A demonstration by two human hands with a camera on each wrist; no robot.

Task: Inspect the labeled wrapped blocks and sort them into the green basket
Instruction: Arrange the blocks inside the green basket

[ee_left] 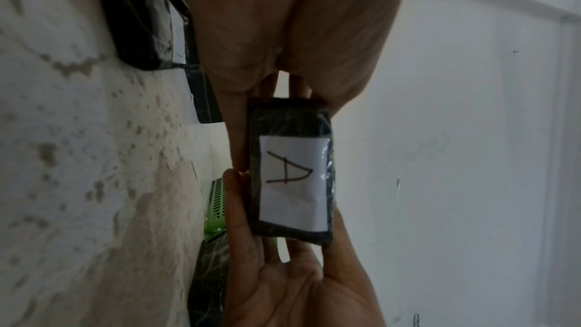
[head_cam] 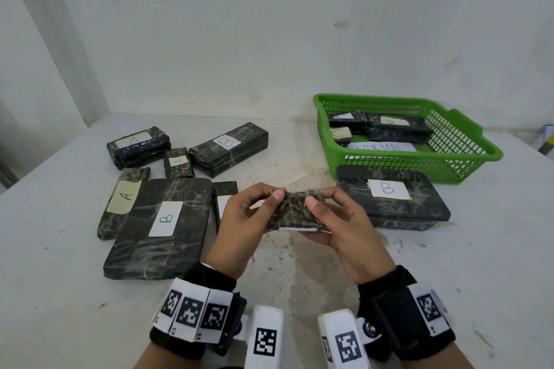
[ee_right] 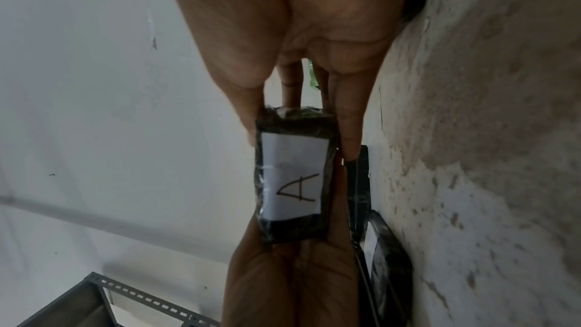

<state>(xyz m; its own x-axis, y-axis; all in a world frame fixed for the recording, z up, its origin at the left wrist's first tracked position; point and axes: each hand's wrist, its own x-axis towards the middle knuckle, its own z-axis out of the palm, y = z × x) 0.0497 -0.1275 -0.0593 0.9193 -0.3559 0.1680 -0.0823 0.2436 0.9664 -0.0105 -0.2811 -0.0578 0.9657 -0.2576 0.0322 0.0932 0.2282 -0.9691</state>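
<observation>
Both hands pinching small wrapped block by its ends, above table.
Labelled A on the side facing away; green basket well to the right. Risk: slipping from fingertip hold on slick wrap, or misreading the tilted label.

Ahead of me a plain whitish wall with faint scuffs, pale column at my far left, worn stained white tabletop, grey perforated metal shelving frame beside it, even soft light throughout.
</observation>
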